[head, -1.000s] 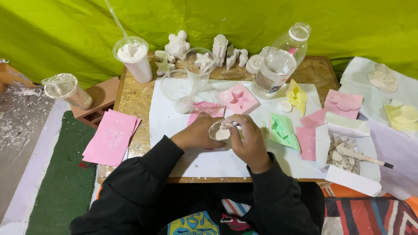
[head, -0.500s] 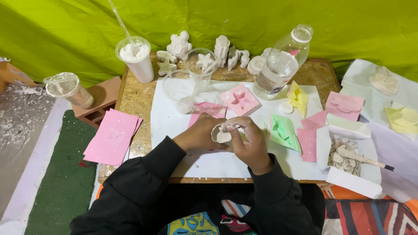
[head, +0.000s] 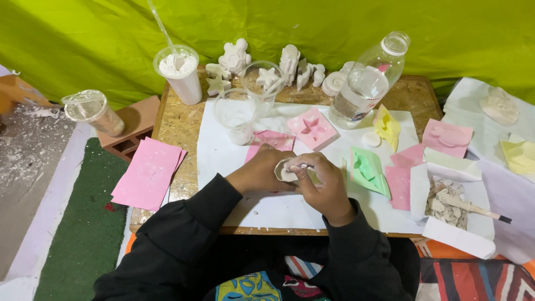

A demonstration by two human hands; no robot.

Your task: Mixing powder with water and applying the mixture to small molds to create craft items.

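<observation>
The fingers (head: 302, 167) of the right hand (head: 326, 184) curl over the rim of a small pale mould (head: 285, 171), pinching and bending its edge, while the left hand (head: 257, 174) cups the same piece from the other side; both are closed on it, held just above the white paper sheet (head: 223, 156) at the near middle of the counter (head: 178, 184). By the look of it, the step in hand is freeing a set plaster cast from its flexible mould (the white filling shows in the opening), and the next move seems to call for a gentle, even peel around the rim so that thin parts do not snap. Just beyond the hands lie a pink star mould (head: 313, 127) and an empty clear cup (head: 236, 115); to the right sit a green mould (head: 368, 170) and a yellow mould (head: 387, 126), with a clear plastic bottle (head: 368, 83) tilted near them. Further back stands a cup of white powder (head: 179, 72) with a straw, and a row of finished white figures (head: 295, 69). A box of plaster scraps (head: 448, 203) rests at the right edge, loose pink sheets (head: 147, 173) at the left. The counter is a chipboard top, backed by a green cloth (head: 83, 33); a dusty floor (head: 28, 150) and a green mat (head: 83, 234) lie to the left.
</observation>
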